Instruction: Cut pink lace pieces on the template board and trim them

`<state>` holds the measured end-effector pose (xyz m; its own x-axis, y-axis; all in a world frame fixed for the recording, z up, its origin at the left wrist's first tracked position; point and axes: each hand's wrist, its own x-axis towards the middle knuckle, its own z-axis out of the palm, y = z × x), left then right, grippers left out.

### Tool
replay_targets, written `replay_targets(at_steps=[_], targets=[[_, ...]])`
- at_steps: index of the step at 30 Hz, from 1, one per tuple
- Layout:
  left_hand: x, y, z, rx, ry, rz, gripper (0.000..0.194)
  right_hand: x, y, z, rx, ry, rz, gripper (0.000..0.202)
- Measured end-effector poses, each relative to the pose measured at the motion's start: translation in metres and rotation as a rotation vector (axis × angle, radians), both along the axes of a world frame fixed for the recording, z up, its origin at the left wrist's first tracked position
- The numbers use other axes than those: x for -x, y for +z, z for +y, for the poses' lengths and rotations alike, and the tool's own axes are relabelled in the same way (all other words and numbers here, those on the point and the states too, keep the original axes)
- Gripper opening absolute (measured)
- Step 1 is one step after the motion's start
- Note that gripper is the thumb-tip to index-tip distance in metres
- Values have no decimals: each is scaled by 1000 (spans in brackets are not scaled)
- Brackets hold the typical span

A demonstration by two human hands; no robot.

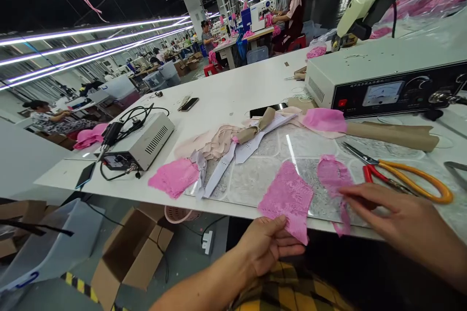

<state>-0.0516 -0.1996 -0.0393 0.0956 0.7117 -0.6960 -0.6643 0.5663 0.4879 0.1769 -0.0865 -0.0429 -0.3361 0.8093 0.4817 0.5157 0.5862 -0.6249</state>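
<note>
My left hand (270, 245) pinches the lower edge of a pink lace piece (286, 192) at the table's front edge. Its thumb lies on top, fingers underneath, and the rest of the lace spreads over the table. To the right, a narrower, ragged pink lace scrap (333, 175) has one end hanging past the edge. At its side the fingertips of my right hand (390, 218) close together on the scrap. Just beyond that hand lie orange-handled scissors (412, 177), blades pointing left, over a red-handled tool (370, 175).
Beige fabric strips (219, 141), white paper patterns (251, 146) and another pink lace piece (175, 177) lie further left. A metered control box (386, 77) stands back right, a smaller machine box (142, 141) at left. An open cardboard box (127, 248) sits on the floor.
</note>
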Motion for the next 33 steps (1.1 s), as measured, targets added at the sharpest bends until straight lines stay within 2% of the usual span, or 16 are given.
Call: replay_targets(at_steps=[2,6,11,15,21,28,33], targets=[[0,0,0,-13,-1,-5,25,13,-1,-17,-129,154,-2,14],[1,0,0,-20,-8,-6,26,32,-7,-39,-296,357,-4,27],[0,1,1,-6,1,18,22,48,-7,-44,-403,516,-10,32],[0,3,2,-7,7,32,19,54,-6,-40,-402,567,21,32],[-1,1,3,9,-16,27,21,57,-5,-40,-233,514,143,24],[-1,1,7,10,-15,1,36,57,-1,-40,143,384,238,7],[4,7,6,-87,-12,21,38,52,-7,-35,415,262,203,19]])
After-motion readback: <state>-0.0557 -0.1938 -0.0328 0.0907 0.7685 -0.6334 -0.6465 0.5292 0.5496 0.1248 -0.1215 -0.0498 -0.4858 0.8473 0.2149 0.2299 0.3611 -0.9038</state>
